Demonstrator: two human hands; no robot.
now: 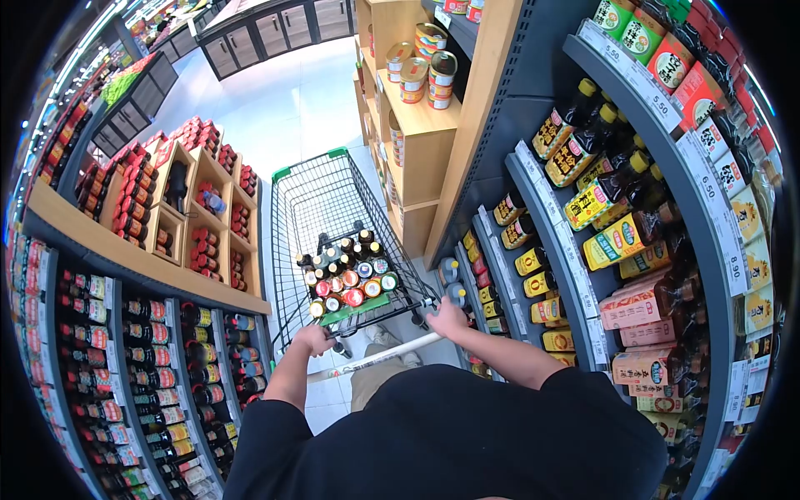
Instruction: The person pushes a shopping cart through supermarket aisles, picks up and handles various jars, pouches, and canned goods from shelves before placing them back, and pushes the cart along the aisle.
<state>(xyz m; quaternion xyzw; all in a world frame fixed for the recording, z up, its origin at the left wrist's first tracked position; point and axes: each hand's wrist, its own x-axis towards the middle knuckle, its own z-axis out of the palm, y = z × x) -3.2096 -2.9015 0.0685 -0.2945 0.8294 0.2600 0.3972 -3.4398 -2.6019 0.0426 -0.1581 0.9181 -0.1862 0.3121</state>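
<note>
A wire shopping cart [293, 218] with green corner trim stands in front of me. My left hand [313, 340] is closed at its near left corner, and my right hand [447, 317] is closed at the near right one. The fingertips of both are partly hidden. A white bar [375, 358] runs across between the cart and my body. Inside the cart's near end, dark bottles [365, 242] stand upright behind jars with round coloured lids [353, 297]. A green panel [360, 309] lies along their near side.
Shelves of jars [150, 358] line the left, and shelves of sauce bottles [575, 158] curve along the right. A wooden rack [417, 133] with cans rises close to the cart's right side. Another wooden display [212, 171] borders its left. Tiled floor [275, 108] stretches ahead towards dark cabinets [271, 32].
</note>
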